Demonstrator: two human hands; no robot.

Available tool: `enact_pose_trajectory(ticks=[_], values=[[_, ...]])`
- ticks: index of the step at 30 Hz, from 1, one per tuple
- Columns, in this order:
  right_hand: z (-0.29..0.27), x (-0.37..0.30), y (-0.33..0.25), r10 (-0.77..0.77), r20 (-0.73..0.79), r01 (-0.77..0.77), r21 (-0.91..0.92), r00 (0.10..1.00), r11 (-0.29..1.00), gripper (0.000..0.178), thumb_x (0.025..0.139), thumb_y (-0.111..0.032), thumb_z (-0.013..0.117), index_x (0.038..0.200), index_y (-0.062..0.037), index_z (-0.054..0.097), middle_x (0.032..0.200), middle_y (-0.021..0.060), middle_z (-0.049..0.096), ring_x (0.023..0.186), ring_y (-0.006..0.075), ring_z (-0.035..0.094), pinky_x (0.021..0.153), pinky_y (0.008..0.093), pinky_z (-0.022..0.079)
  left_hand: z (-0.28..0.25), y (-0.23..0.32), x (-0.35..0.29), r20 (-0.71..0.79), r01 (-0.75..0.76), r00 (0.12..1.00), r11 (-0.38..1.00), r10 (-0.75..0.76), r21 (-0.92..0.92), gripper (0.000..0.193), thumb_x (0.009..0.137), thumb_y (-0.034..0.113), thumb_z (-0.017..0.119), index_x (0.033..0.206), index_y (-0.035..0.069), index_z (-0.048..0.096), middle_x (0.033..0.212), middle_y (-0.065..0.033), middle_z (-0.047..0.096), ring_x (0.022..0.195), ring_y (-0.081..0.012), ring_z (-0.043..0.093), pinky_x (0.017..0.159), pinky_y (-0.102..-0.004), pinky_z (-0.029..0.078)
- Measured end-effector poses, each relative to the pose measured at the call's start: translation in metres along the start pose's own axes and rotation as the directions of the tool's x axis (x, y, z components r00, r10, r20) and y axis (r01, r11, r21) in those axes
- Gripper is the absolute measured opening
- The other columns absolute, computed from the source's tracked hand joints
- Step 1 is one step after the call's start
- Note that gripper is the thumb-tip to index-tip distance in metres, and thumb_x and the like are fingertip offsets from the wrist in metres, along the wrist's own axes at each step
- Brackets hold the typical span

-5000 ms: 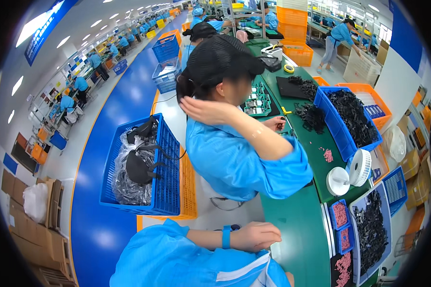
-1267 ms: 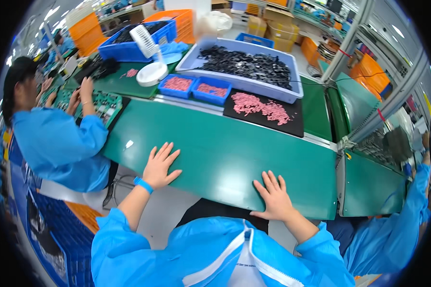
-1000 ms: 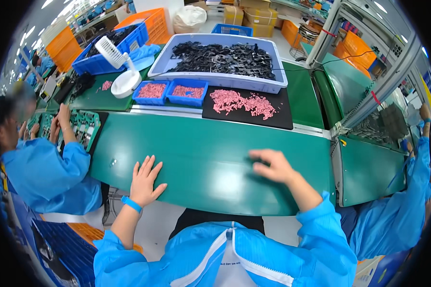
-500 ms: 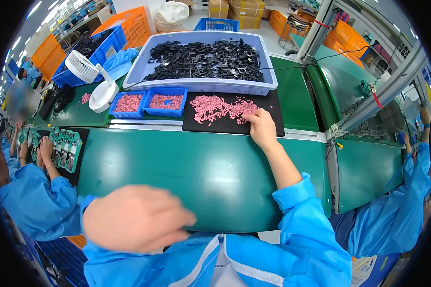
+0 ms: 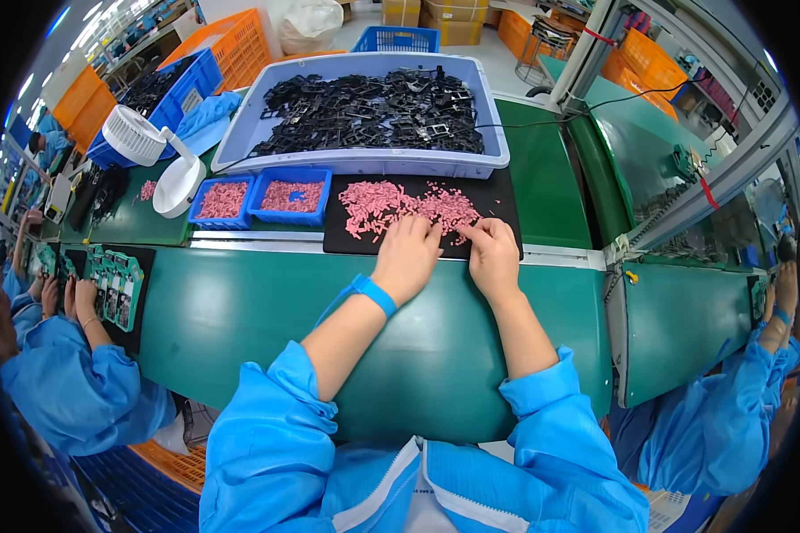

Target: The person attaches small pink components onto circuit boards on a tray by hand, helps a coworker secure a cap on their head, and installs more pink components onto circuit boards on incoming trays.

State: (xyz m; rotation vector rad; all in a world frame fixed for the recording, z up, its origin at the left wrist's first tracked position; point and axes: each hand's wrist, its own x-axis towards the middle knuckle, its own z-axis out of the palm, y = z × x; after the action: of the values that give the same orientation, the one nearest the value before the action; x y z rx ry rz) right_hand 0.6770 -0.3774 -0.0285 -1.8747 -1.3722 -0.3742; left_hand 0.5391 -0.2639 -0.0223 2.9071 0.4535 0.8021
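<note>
Small pink pieces (image 5: pixel 373 202) lie heaped and scattered on a black mat (image 5: pixel 505 191). My left hand (image 5: pixel 407 258), with a blue band on its wrist, reaches over the mat's near edge. Its fingers are stretched forward, their tips touching the pink pieces. Just to the right, my right hand (image 5: pixel 494 256) has its fingers curled together in a pinch at the heap's near right side. What sits between those fingertips, if anything, is hidden. Two blue trays (image 5: pixel 220 222) of similar pink pieces stand left of the mat.
Behind the mat stands a large pale-blue bin (image 5: pixel 364 160) of black plastic frames (image 5: pixel 373 107). A white fan (image 5: pixel 176 186) is at its left. Co-workers in blue sit on both sides, the left one handling green trays (image 5: pixel 120 284). A metal post (image 5: pixel 587 53) rises at right.
My left hand has moved from a blurred position near my body, forward and right, onto the pink pieces. My right hand stays at the heap, slightly lower in view, its fingers still pinched.
</note>
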Motion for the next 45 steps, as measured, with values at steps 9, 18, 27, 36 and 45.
enact_pose_trajectory(ticks=[9,18,27,36,45], values=[[-0.004,-0.003,-0.005,0.039,-0.003,-0.039,0.09,0.999,0.995,0.02,0.074,0.002,0.065,0.09,-0.0087,0.07,0.087,0.0086,0.06,0.086,0.0286,0.059,0.074,0.0378,0.05,-0.014,-0.014,-0.021,0.012,-0.08,0.997,0.988,0.082,-0.134,0.037,0.078,0.014,0.069,0.115,0.01,0.066,0.103,-0.0067,0.056,0.097,-0.0261,0.053,0.084,-0.0395,0.044],[-0.002,0.001,-0.012,0.038,0.06,-0.045,0.117,0.997,0.992,0.01,0.073,-0.003,0.07,0.081,-0.0064,0.066,0.086,0.0089,0.06,0.085,0.0289,0.059,0.074,0.0386,0.05,-0.006,-0.023,-0.003,0.002,0.171,0.983,0.924,-0.181,-0.342,0.008,0.076,0.012,0.072,0.081,0.006,0.07,0.082,-0.009,0.064,0.084,-0.0281,0.061,0.078,-0.0393,0.048],[0.011,0.017,-0.023,-0.047,0.245,0.014,0.136,0.968,0.991,0.005,0.075,-0.008,0.069,0.079,-0.0083,0.066,0.084,0.0076,0.059,0.087,0.0284,0.058,0.075,0.0392,0.049,-0.008,-0.022,0.004,0.164,0.347,0.936,0.9,-0.313,-0.262,0.008,0.077,0.013,0.067,0.075,0.005,0.069,0.082,-0.0137,0.064,0.084,-0.0321,0.062,0.077,-0.0432,0.05],[-0.012,0.009,-0.037,-0.106,0.348,0.118,-0.014,0.932,0.993,0.009,0.078,-0.008,0.064,0.084,-0.0048,0.059,0.09,0.0137,0.056,0.09,0.0329,0.055,0.079,0.0413,0.047,-0.01,-0.016,0.01,0.281,0.108,0.952,0.992,-0.122,0.063,0.009,0.076,0.007,0.061,0.082,0.004,0.066,0.09,-0.0141,0.066,0.092,-0.0305,0.063,0.079,-0.0404,0.053],[-0.088,-0.099,-0.055,0.122,0.483,-0.124,-0.028,0.867,0.992,0.008,0.083,-0.011,0.064,0.085,-0.0063,0.059,0.087,0.012,0.057,0.088,0.033,0.056,0.078,0.0412,0.047,-0.091,0.026,-0.107,0.397,0.129,0.917,0.963,-0.026,-0.235,0.005,0.082,0.01,0.06,0.08,0.006,0.058,0.082,-0.0133,0.056,0.083,-0.0344,0.056,0.073,-0.0439,0.048]])
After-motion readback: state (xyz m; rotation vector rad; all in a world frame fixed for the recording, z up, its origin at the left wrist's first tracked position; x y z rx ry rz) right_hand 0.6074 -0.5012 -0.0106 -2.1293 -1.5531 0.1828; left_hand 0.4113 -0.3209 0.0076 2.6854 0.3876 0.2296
